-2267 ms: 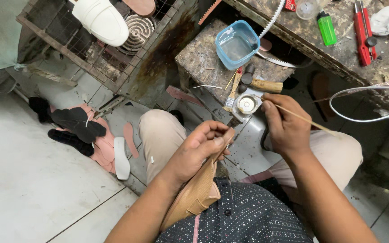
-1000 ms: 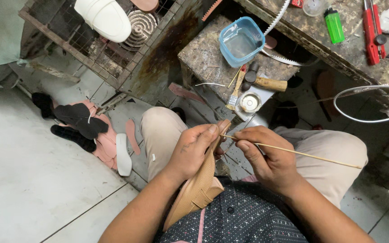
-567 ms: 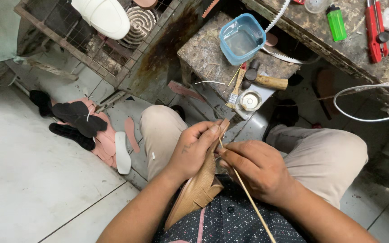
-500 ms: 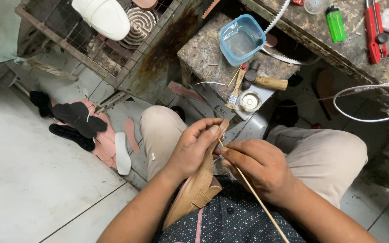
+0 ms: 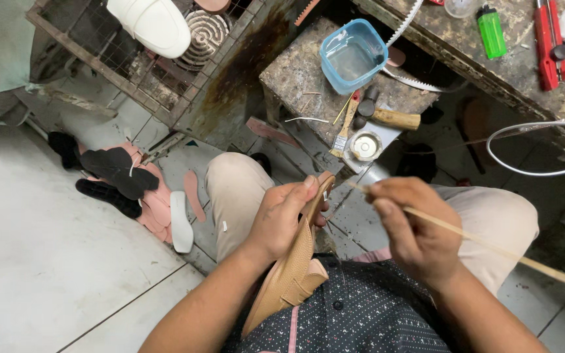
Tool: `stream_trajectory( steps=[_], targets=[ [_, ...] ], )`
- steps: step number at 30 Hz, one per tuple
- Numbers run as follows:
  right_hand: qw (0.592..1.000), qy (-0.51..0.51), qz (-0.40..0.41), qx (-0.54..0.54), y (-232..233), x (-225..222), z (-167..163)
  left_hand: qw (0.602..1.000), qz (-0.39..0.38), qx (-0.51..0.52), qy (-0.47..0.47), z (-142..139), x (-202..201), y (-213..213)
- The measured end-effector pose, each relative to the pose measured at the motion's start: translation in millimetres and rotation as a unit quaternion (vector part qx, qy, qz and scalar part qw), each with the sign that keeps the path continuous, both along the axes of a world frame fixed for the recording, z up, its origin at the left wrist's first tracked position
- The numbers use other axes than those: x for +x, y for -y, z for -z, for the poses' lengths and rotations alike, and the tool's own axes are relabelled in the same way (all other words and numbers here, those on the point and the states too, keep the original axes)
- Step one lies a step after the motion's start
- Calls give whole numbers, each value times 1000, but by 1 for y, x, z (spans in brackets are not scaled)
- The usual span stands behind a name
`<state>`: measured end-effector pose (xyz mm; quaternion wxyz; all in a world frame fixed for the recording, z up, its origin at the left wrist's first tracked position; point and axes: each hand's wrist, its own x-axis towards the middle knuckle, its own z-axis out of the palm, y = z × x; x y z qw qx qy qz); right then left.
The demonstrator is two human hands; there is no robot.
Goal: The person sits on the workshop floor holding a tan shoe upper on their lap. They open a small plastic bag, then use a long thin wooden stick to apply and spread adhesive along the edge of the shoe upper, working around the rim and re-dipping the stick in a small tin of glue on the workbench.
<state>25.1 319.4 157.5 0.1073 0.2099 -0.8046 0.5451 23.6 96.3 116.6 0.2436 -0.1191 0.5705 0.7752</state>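
My left hand [image 5: 284,216] grips a tan leather shoe upper [image 5: 289,274] that rests against my lap, thumb pressed near its top edge. My right hand [image 5: 413,229] pinches a long thin wooden stick [image 5: 492,247], whose near tip points at the upper's top edge and whose far end runs off to the lower right. The two hands are a short gap apart above my knees.
A stained low stool [image 5: 335,85] ahead carries a blue plastic tub [image 5: 353,55], a brush [image 5: 344,127], a wooden-handled tool [image 5: 390,119] and a small round tin [image 5: 365,145]. Pink and black sole cutouts [image 5: 135,189] lie on the floor at left. A wire rack [image 5: 158,72] holds a white shoe [image 5: 153,25]. A green lighter [image 5: 490,31] and red cutter [image 5: 547,42] lie on the bench.
My right hand has lifted slightly off the upper and swung the stick, so its long end now points to the lower right instead of down. My left hand keeps holding the upper.
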Motion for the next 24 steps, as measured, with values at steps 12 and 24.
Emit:
stream_trajectory(
  steps=[12,24],
  targets=[
    [973,140,182,21,-32,-68,121,995,3,99,10,6,4,6],
    [984,119,121,-54,-18,-49,84,996,21,81,-14,11,2,1]
  ],
)
